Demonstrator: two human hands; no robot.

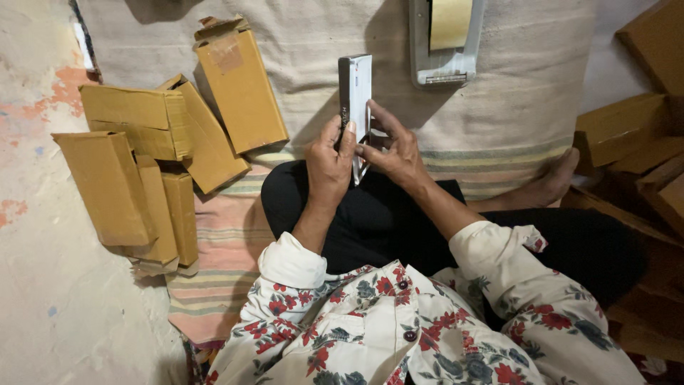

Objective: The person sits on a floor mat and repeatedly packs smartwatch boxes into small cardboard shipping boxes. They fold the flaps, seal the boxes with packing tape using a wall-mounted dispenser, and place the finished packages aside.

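The widest bare room is the striped mat (320, 43) in the upper middle of the frame, between the brown boxes (153, 153) at the left and the tape holder (443, 50) at the top. Those boxes crowd the left side, some leaning on each other, so a hand passing left meets them at once. At the right edge more stacked boxes (634, 142) and a bare foot (556, 178) block the way. The concrete floor (50, 306) at lower left lies open.
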